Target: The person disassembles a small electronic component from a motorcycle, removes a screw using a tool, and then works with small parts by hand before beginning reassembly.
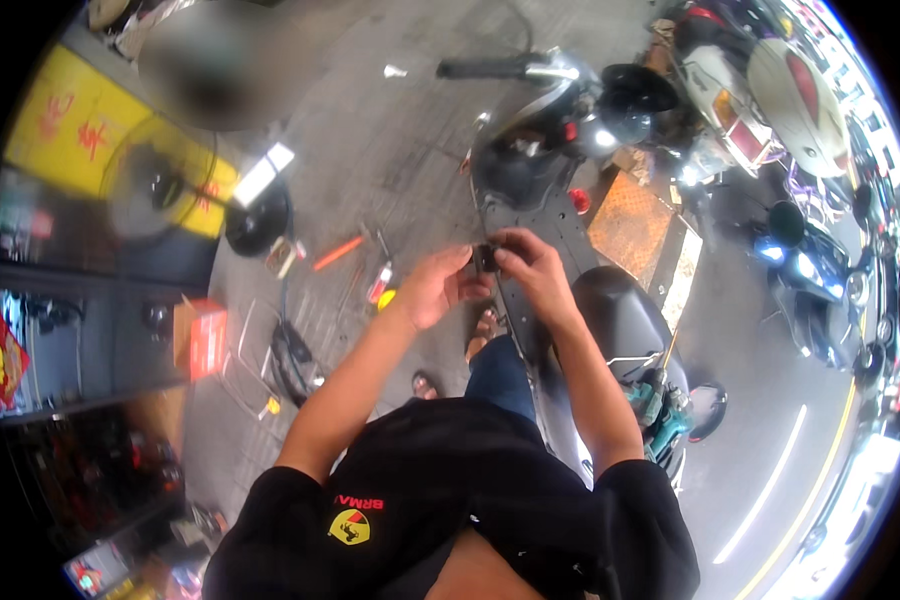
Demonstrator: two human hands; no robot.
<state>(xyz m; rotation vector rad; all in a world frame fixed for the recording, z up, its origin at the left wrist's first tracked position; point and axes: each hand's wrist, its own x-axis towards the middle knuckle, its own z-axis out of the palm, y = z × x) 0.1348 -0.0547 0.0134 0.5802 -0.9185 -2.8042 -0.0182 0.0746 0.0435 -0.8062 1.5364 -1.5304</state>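
Observation:
A small black part (pixel 487 258) sits between my two hands, too small for its kind to show. My right hand (pixel 533 268) pinches it between thumb and fingers. On its other side my left hand (pixel 440 284) has its fingers curled close around it, seemingly touching its edge. Both hands are held over the dark footboard of a scooter (pixel 535 215). The scooter's handlebar grip (pixel 485 68) points left at the top, and its black seat (pixel 620 315) lies right of my right forearm.
An orange-handled hammer (pixel 340 252), a red-handled screwdriver (pixel 380 282) and a yellow round object (pixel 386 299) lie on the floor. A standing fan (pixel 160 178) and an orange box (pixel 202 338) are on the left. A rusty metal plate (pixel 630 225) and other scooters (pixel 810 265) stand right.

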